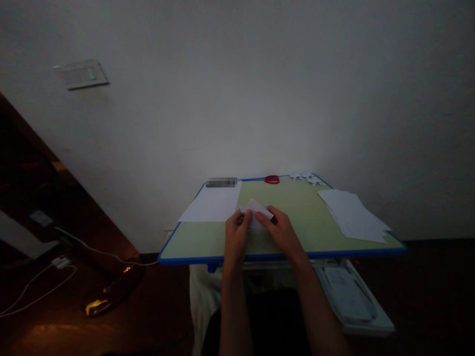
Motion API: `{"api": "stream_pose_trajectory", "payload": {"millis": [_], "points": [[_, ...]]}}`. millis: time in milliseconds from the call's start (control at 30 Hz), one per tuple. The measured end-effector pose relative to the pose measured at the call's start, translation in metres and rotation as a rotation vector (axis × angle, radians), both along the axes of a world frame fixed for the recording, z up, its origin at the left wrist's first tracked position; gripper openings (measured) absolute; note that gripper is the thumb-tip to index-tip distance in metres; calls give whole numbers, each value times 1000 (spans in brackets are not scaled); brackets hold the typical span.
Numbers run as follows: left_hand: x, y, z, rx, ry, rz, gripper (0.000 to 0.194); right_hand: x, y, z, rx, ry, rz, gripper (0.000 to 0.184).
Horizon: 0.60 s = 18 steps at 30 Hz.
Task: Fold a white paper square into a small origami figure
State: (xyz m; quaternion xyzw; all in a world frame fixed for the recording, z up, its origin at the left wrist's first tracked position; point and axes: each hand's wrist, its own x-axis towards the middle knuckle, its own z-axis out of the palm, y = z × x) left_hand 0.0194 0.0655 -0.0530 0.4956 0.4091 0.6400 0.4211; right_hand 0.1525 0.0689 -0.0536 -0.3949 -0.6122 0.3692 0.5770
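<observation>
Nearest the camera are the person's bare forearms (233, 306), reaching up over dark clothing (276, 321) towards twelve o'clock and over the near edge of the pale green worktop (208, 242). The left hand (237, 225) and right hand (277, 222) both close on one small folded paper (254, 204), pinched between thumbs and fingers, the thumbs on top and close together. That paper is a little towards nine o'clock from the worktop's middle; whether it touches the surface is hidden by the hands.

Around the worktop's middle, with the wall (260, 99) at twelve, a white sheet (211, 205) lies at ten o'clock, a blurred dark strip (221, 183) at its far edge. Red-handled scissors (272, 179) rest at twelve, small white paper pieces (306, 176) at one, and overlapping loose sheets (352, 215) at three.

The step in hand looks like folding or shaping the paper. The next move seems to call for keeping its edges lined up while the thumbs press along a crease; uneven pressure could let the layers slip. The exact fold is too dim to read.
</observation>
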Motion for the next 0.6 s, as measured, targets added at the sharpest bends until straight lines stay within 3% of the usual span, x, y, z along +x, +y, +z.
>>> {"api": "stream_pose_trajectory", "payload": {"millis": [200, 400, 600], "points": [[1, 0, 0, 20, 1, -12, 36, 0, 0, 2, 16, 23, -71, 41], [-3, 3, -3, 74, 186, 95, 33, 0, 1, 1, 8, 83, -8, 37], [-5, 3, -4, 100, 241, 71, 33, -1, 2, 0, 15, 69, -9, 37]]}}
